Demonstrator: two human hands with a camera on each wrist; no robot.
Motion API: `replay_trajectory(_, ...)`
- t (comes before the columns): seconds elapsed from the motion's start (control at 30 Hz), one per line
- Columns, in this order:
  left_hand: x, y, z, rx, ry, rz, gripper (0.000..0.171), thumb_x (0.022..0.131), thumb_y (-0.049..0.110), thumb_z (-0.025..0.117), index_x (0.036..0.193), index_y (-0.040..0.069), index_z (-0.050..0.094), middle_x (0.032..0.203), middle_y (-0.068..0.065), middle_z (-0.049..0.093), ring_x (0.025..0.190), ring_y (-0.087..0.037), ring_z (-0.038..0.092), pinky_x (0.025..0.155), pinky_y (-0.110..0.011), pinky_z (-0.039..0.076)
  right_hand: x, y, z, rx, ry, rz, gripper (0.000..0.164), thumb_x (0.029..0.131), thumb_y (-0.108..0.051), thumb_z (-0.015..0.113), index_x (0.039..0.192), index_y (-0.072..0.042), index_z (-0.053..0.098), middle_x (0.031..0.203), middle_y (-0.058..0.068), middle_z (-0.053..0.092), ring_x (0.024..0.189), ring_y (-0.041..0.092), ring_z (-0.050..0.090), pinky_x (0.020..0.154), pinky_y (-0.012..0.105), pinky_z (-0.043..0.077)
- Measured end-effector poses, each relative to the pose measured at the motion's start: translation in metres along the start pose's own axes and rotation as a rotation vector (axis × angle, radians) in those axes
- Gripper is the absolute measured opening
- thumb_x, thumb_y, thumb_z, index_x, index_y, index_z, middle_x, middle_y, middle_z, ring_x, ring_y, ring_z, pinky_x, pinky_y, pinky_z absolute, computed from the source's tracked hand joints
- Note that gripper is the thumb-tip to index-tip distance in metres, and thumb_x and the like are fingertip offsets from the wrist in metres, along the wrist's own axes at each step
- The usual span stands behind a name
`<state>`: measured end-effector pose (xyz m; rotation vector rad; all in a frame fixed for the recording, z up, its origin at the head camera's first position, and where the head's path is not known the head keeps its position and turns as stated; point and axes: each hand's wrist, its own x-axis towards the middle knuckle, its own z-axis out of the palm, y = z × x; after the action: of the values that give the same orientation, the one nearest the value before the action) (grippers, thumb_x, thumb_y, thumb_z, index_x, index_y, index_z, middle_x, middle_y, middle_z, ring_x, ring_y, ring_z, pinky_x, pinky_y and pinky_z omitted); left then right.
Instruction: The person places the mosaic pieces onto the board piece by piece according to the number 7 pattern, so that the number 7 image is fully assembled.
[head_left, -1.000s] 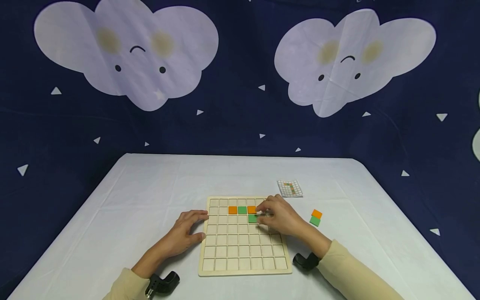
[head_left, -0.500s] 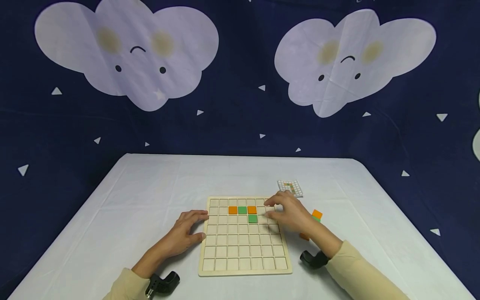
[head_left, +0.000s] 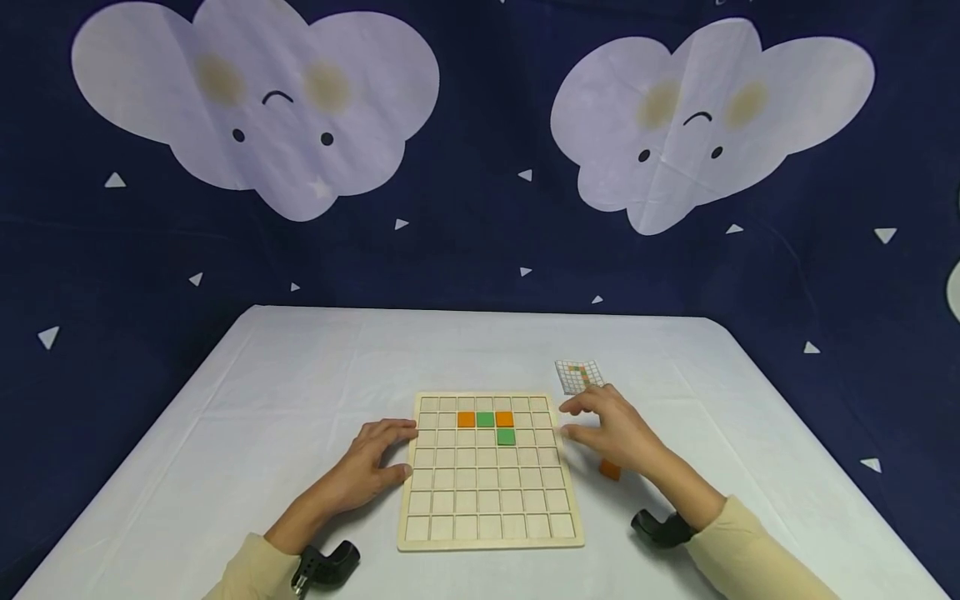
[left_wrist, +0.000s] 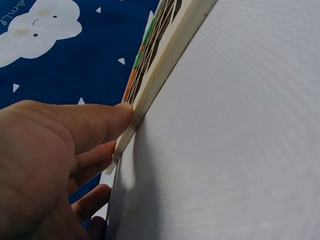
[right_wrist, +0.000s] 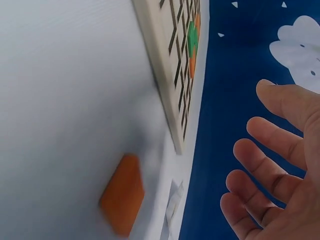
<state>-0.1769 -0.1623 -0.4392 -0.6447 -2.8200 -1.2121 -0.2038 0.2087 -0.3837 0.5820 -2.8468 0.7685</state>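
A square wooden grid board [head_left: 487, 504] lies on the table. In its upper rows sit two orange tiles, with a green tile [head_left: 485, 419] between them. A second green tile [head_left: 506, 437] is directly below the right-hand orange tile [head_left: 505, 419]. My left hand [head_left: 367, 467] touches the board's left edge with thumb and fingertips, fingers relaxed; the left wrist view shows the thumb [left_wrist: 102, 122] against the rim. My right hand [head_left: 618, 429] is just off the board's right edge, fingers spread and holding nothing. Near its wrist lies a loose orange tile [head_left: 611, 470], seen also in the right wrist view.
A small printed card [head_left: 576, 375] with a coloured grid pattern lies beyond the board's upper right corner, partly behind the right hand. The white-covered table [head_left: 315, 358] ends at a dark blue cloud-print backdrop [head_left: 480, 250]. Other loose tiles are hidden by the right hand.
My right hand has let go of the lower green tile and moved right, off the board, uncovering the loose orange tile while covering the other loose tiles. The left hand has stayed still.
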Motion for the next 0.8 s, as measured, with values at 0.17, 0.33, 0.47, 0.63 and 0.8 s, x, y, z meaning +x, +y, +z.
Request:
replay_trajectory(0.17,0.0,0.001,0.0,0.005,-0.001,-0.002,0.046,0.081,0.011,0.07,0.126,0.008,0.057,0.138,-0.004,0.049,0.128,-0.029,0.037,0.103,-0.054,0.028,-0.011,0.007,-0.005,-0.017,0.016,0.03,0.026,0.079,-0.026,0.075,0.103,-0.017,0.07,0.097,-0.006,0.064,0.094,0.013,0.051,0.081,0.036,0.044)
replay_trajectory(0.33,0.0,0.002,-0.001,0.006,-0.001,0.001,0.047,0.081,0.011,0.07,0.126,0.008,0.057,0.138,-0.005,0.05,0.128,-0.029,0.037,0.103,-0.055,0.027,-0.02,0.015,-0.008,-0.026,0.017,0.065,0.026,0.079,-0.026,0.075,0.103,-0.017,0.07,0.096,-0.006,0.063,0.094,0.013,0.05,0.08,0.036,0.044)
replay_trajectory(0.47,0.0,0.002,-0.001,0.002,-0.003,0.002,0.047,0.081,0.012,0.07,0.126,0.007,0.057,0.138,-0.005,0.05,0.128,-0.029,0.036,0.103,-0.054,0.027,-0.027,0.018,-0.01,-0.042,0.013,0.078,0.025,0.079,-0.025,0.075,0.102,-0.017,0.07,0.095,-0.006,0.063,0.093,0.013,0.05,0.079,0.035,0.043)
replay_trajectory(0.63,0.0,0.002,-0.001,-0.001,-0.004,-0.002,0.047,0.081,0.011,0.07,0.126,0.007,0.057,0.138,-0.005,0.05,0.128,-0.03,0.036,0.104,-0.055,0.027,-0.034,0.022,-0.01,-0.069,0.029,0.074,0.025,0.077,-0.024,0.076,0.1,-0.016,0.071,0.093,-0.006,0.063,0.09,0.012,0.049,0.077,0.033,0.042)
replay_trajectory(0.8,0.0,0.003,-0.001,-0.01,-0.01,-0.016,0.047,0.081,0.012,0.07,0.126,0.008,0.057,0.138,-0.005,0.049,0.129,-0.029,0.035,0.104,-0.055,0.027,-0.043,0.026,-0.008,-0.097,0.05,0.067,0.025,0.074,-0.025,0.078,0.098,-0.018,0.071,0.09,-0.008,0.063,0.088,0.009,0.048,0.074,0.031,0.042)
